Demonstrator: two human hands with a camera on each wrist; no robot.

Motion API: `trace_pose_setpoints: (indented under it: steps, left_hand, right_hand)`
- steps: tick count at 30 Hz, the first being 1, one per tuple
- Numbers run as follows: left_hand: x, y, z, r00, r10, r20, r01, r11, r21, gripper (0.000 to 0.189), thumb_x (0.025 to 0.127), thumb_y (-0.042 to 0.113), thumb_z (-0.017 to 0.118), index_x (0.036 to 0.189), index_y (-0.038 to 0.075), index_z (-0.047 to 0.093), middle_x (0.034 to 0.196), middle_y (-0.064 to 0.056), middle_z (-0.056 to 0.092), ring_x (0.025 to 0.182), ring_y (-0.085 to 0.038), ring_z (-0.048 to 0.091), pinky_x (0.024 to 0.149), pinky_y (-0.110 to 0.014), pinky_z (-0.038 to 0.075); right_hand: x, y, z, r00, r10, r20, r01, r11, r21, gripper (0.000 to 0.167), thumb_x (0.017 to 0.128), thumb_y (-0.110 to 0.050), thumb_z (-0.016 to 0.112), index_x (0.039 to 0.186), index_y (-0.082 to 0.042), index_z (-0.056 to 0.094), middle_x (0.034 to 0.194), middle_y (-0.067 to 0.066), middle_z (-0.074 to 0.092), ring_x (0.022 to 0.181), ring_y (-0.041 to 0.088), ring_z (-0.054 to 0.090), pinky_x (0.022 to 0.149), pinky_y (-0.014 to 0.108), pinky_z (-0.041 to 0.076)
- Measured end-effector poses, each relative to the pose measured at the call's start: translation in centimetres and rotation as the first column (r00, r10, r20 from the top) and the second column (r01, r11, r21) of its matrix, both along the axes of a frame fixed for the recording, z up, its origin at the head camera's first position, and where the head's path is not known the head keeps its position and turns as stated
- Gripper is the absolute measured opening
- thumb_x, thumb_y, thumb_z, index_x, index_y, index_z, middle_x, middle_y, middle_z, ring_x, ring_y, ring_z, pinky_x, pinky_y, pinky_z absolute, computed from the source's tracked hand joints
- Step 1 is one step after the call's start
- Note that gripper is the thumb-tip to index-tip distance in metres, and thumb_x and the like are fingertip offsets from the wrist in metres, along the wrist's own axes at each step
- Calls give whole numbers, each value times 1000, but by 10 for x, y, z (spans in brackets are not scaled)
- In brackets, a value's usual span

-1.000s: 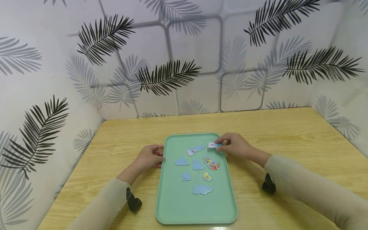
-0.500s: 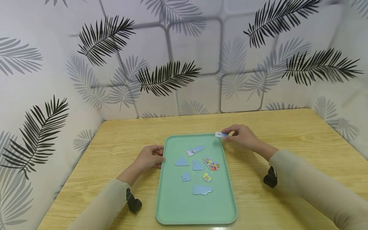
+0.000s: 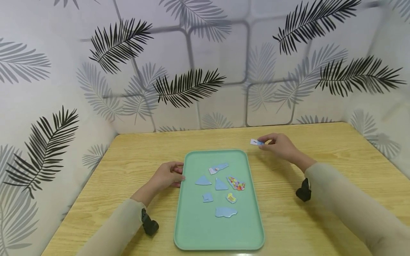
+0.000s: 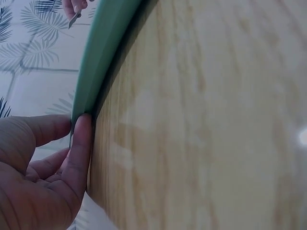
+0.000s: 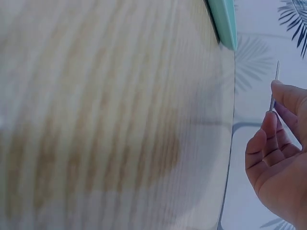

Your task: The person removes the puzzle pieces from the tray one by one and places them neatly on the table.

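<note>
In the head view my right hand [image 3: 282,146] pinches a small flat piece [image 3: 255,142], white at one end with a dark mark and light blue at the other. It is above the table, past the tray's far right corner. The right wrist view shows that piece [image 5: 275,86] edge-on, thin, between thumb and fingertips. My left hand [image 3: 167,175] grips the left rim of a green tray [image 3: 217,234]. Seen from the left wrist, thumb and forefinger close on the tray wall [image 4: 98,57]. Several flat puzzle-like pieces lie on the tray, among them a multicoloured piece [image 3: 236,184] and a wavy-edged blue piece [image 3: 225,212].
The tray lies on a light wooden table [image 3: 134,149]. Behind and to the sides stands a pale wall [image 3: 217,103] with a leaf pattern. Other tray pieces include a blue triangle [image 3: 203,181] and a small yellow piece [image 3: 231,198].
My right hand has carried the white-and-blue piece from over the tray's far right corner outward, away and to the right, over the table. The left hand and the other pieces have stayed put.
</note>
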State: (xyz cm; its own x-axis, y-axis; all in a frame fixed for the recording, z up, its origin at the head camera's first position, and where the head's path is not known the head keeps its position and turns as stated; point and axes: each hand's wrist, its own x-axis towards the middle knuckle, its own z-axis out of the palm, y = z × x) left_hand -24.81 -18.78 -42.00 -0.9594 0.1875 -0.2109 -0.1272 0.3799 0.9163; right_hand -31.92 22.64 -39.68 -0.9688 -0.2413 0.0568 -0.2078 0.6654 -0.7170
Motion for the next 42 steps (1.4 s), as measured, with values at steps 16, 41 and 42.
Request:
trace_pose_setpoints:
  steps: [16,41,42]
  left_hand:
    - [-3,3,1,1000,-10,17,10,1000,22,54,88,-5,67,138,-3,47,107,-16,55,84,-21,62,69,-34,59]
    - [0,0,3,999,-5,36,4,1000,30,55,88,-6,66,139,-5,46,108,-17,55,82,-20,61,68,-35,59]
    - [0,0,3,999,-6,36,5,1000,31,55,88,-6,66,139,-5,46,108,-17,55,82,-20,61,68,-35,59]
  right_hand:
    - [-33,18,-6,1000,-17,25,17,1000,-20,34,95,-19,66,123,0,65,118,20,61,99,29,56,74,30,47]
    - [-63,19,-20,999,-49,-7,49,999,16,36,93,-16,67,122,5,64,121,24,60,108,38,55,86,41,48]
    - [-64,18,-20,999,-48,-3,48,999,15,35,94,-15,67,122,5,64,121,24,59,107,38,55,86,42,48]
